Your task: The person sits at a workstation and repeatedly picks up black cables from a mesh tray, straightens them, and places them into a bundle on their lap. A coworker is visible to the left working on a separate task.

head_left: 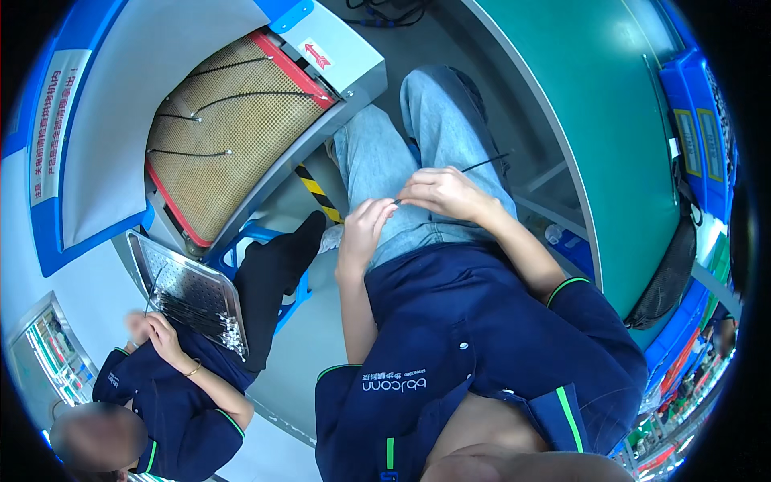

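Above my lap, both hands come close together on one thin black cable (487,163). The fingertips of my left hand (364,234) pinch it near a short dark end that shows between the hands. My right hand (446,194) is closed round the same cable, and its free length sticks out past the knuckles toward the upper right. My fingers hide most of the part between them. To the left, several black cables (255,94) lie spread on a tan mesh conveyor belt (241,132) with red edges.
A grey-white machine housing (104,132) with blue trim surrounds the belt. At the lower left a co-worker's hands (163,335) are beside a metal tray (233,293) of black cables. A green table (594,104) curves along my right, with blue bins (695,128) and a black bag (668,269).
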A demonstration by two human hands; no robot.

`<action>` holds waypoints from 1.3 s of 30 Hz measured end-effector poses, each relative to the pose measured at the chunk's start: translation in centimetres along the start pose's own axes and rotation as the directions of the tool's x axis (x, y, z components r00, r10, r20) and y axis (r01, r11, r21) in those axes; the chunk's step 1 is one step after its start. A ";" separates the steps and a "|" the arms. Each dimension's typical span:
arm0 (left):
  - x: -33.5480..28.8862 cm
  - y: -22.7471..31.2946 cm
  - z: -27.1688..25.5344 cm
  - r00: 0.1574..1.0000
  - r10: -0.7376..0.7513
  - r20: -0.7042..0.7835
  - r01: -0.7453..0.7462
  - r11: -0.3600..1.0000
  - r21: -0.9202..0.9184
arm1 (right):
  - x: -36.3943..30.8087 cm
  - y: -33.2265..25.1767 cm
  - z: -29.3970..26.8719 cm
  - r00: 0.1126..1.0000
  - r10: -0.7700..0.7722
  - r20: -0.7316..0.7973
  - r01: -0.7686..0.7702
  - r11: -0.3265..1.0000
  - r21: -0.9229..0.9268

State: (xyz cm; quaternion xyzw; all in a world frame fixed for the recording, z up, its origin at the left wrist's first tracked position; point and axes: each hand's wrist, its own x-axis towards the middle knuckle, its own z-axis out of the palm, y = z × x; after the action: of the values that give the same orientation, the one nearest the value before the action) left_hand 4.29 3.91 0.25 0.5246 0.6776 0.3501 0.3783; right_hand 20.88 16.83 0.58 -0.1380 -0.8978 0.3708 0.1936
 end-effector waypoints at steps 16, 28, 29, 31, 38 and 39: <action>0.3 -0.1 0.6 0.904 0.375 -0.207 -0.325 0.915 0.238 | -0.4 0.2 -0.4 0.987 0.150 0.062 -0.161 0.955 0.251; 0.7 0.5 0.4 0.873 0.416 -0.254 -0.351 0.898 0.265 | -0.8 0.6 -1.5 0.990 0.138 0.033 -0.141 0.934 0.327; 0.6 0.4 0.1 0.877 0.407 -0.256 -0.338 0.900 0.275 | -1.0 0.8 -1.8 0.989 0.144 0.024 -0.145 0.947 0.287; 0.2 -0.2 -0.7 0.881 0.379 -0.284 -0.292 0.907 0.305 | -1.6 1.8 -3.0 0.987 0.162 -0.004 -0.158 0.967 0.201; -2.4 -3.5 -4.1 0.878 0.254 -0.407 -0.110 0.932 0.345 | -3.9 3.9 -6.8 0.944 0.317 -0.093 -0.313 0.948 0.052; -2.8 -3.4 -4.3 0.874 0.249 -0.417 -0.086 0.924 0.372 | -4.0 4.0 -6.9 0.941 0.325 -0.098 -0.319 0.945 0.075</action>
State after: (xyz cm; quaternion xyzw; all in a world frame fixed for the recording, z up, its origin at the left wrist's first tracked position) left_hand -0.61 0.15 -0.29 0.5426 0.7487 0.3724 0.0791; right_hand 27.93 22.19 1.20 -0.2972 -0.8400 0.4155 0.1830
